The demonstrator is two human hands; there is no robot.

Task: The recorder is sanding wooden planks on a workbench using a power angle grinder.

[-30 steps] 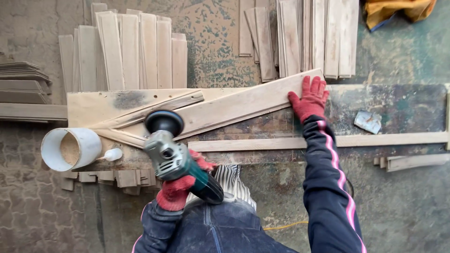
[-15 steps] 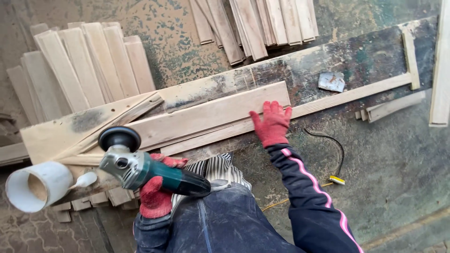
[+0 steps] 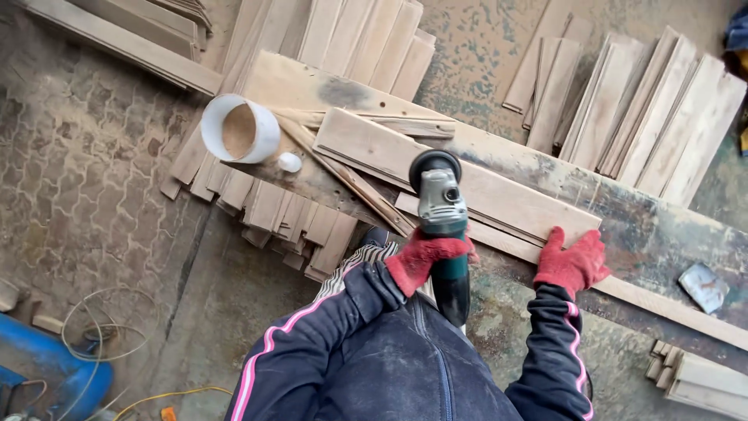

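Far left on the floor: a blue object (image 3: 39, 366) with loose wire coils (image 3: 105, 327) beside it, well apart from the work. Further right, a white tube (image 3: 240, 129) lying on its side on the worktop (image 3: 662, 234), open mouth towards the camera, pale brown inside — sawdust perhaps, though hard to tell at that angle. Just beside it, a small white knob (image 3: 290, 162). Below the worktop's edge, short wooden offcuts (image 3: 273, 210) packed in a row, probably as propping.

Near the middle, the left hand (image 3: 425, 257), red-gloved, wrapped tight round the body of a green and grey angle grinder (image 3: 442, 226); fingers closed fully for a firm grip on the tool. Black disc guard end of the grinder held over the long pale plank (image 3: 499, 191), seemingly touching or just above its face. Plank laid flat and diagonal along the worktop, thin strips (image 3: 351, 179) wedged against its near end — likely stops against sliding.

Further right, the right hand (image 3: 571, 261), also red-gloved, spread flat and pressed on the plank's far end, pinning it down. Beyond, stacks of similar boards (image 3: 662, 125) fanned on the floor, and a crumpled scrap of sandpaper (image 3: 703, 287) on the worktop's right part.
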